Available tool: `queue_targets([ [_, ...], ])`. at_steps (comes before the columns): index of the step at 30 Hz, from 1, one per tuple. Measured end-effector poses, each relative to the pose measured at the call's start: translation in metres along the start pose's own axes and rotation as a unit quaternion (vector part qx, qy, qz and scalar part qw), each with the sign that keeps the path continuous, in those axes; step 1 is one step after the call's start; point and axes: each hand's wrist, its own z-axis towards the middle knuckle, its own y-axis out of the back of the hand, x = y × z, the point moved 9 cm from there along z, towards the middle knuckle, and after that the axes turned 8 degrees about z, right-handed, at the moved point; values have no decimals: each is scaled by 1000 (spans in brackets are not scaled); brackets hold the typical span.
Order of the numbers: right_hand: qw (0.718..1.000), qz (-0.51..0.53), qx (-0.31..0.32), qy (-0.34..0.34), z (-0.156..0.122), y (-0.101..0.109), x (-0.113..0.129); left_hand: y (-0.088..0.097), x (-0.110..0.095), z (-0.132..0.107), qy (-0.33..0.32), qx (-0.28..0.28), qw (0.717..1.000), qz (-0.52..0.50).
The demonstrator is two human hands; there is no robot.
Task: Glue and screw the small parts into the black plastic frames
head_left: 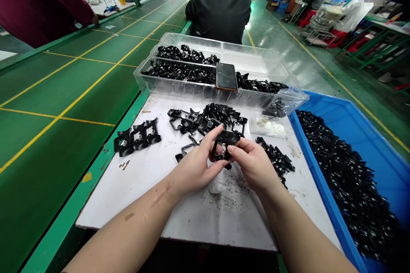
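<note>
Between my two hands, above the white work board (134, 196), is a black plastic frame part (226, 137) with a square opening. My left hand (205, 162) grips its left side, thumb below and fingers above. My right hand (251, 160) pinches its right side with thumb and forefinger. Just behind the hands lies a loose pile of similar black parts (221, 113). Several joined black frames (137, 138) stand in a row on the left of the board. Smaller black pieces (277, 160) lie heaped to the right of my right hand.
A clear divided tray (179, 85) with black parts stands at the back, a phone (226, 76) resting across its divider. A blue bin (323, 175) of black pieces is at the right. The green conveyor (80, 94) runs along the left. A person in black (221, 10) sits ahead.
</note>
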Motion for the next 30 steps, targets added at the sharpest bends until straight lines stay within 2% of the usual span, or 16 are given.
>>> queue_targets([
  [3, 1000, -24, 0, 0, 2, 1, -4, 2, -5, 0, -26, -2, 999, 25],
  [6, 997, -64, 27, 37, 2, -3, 3, 5, -5, 2, -27, -5, 998, 60],
  [10, 991, -86, -1, 100, -3, 15, 25, 20, 3, 4, -3, -48, 998, 42],
  [11, 990, -95, 19, 102, -5, 17, 29, 24, 6, 3, 6, -64, 997, 31],
  [13, 979, -145, 126, 71, -13, 5, 30, 32, 13, 3, 29, -88, 996, 4],
  [15, 940, -243, 239, 22, -25, -14, 21, 35, 18, 2, 51, -93, 994, -24],
  [16, 915, -304, 267, 10, -29, -21, 16, 36, 20, 2, 57, -92, 993, -35],
  [18, 872, -402, 279, 22, -33, -32, 10, 35, 21, 3, 62, -92, 993, -48],
  [19, 861, -424, 278, 37, -33, -37, 10, 35, 20, 3, 61, -95, 993, -48],
  [20, 860, -424, 281, 50, -33, -42, 11, 35, 20, 3, 58, -97, 992, -47],
  [22, 882, -366, 288, 74, -33, -46, 18, 34, 20, 4, 54, -98, 993, -41],
  [24, 924, -245, 267, 120, -32, -39, 37, 32, 21, 4, 54, -92, 994, -34],
  [26, 958, -112, 198, 177, -28, -18, 58, 30, 21, 3, 56, -83, 995, -28],
  [28, 970, -33, 99, 220, -24, 7, 69, 27, 19, 2, 55, -74, 995, -25],
  [30, 968, -11, 16, 252, -22, 25, 72, 25, 15, 1, 52, -66, 996, -18],
])
